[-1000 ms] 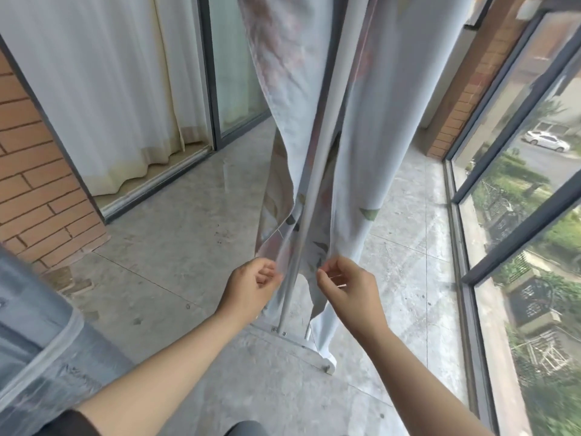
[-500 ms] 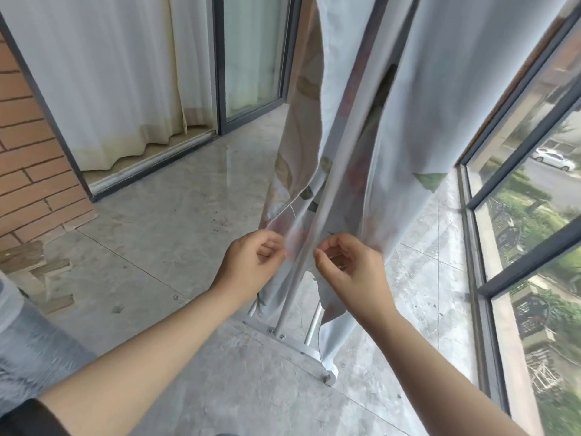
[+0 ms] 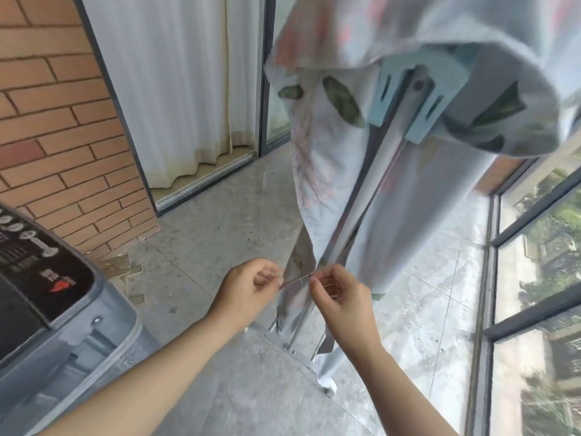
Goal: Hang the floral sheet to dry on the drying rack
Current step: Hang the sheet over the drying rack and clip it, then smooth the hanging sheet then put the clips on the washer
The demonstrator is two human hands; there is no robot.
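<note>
Floral sheet (image 3: 317,177) drapes drying rack (image 3: 382,152) over tiled floor (image 3: 220,234); both hands' fingers (image 3: 267,273) pinch hem.

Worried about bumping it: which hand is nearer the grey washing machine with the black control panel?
Left. The left hand pinches the floral sheet on the grey washing machine's side; the right hand is farther, toward the glass windows.

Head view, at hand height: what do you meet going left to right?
Washing machine, left hand, right hand, window frame. Both hands pinch the floral sheet's lower edge.
</note>
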